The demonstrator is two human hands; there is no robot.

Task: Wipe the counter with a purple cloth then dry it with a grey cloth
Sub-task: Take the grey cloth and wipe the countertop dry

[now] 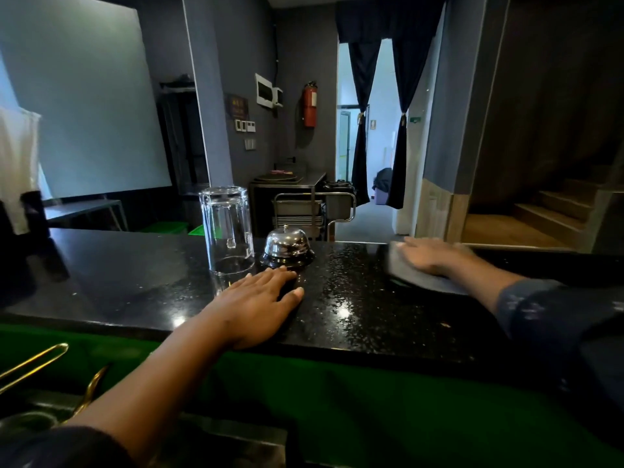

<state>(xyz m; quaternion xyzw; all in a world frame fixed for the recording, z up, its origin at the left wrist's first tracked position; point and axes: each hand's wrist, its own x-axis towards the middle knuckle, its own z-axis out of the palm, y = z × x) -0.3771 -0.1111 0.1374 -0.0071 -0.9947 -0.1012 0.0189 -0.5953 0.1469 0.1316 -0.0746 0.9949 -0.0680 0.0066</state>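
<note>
I am pressing my right hand (429, 256) flat, fingers spread, on the grey cloth (418, 276) at the black speckled counter's (354, 309) far right — blurred. My left hand (256, 305) is lying open, palm down, just before the service bell (287, 248) and upturned glass (228, 228).

Right hand (430, 256) motion-blurred, grey cloth (417, 275) partly hidden beneath it

The black speckled counter (354, 298) carries an upturned glass (227, 228), a desk bell (287, 246) and a grey cloth (418, 275).
</note>
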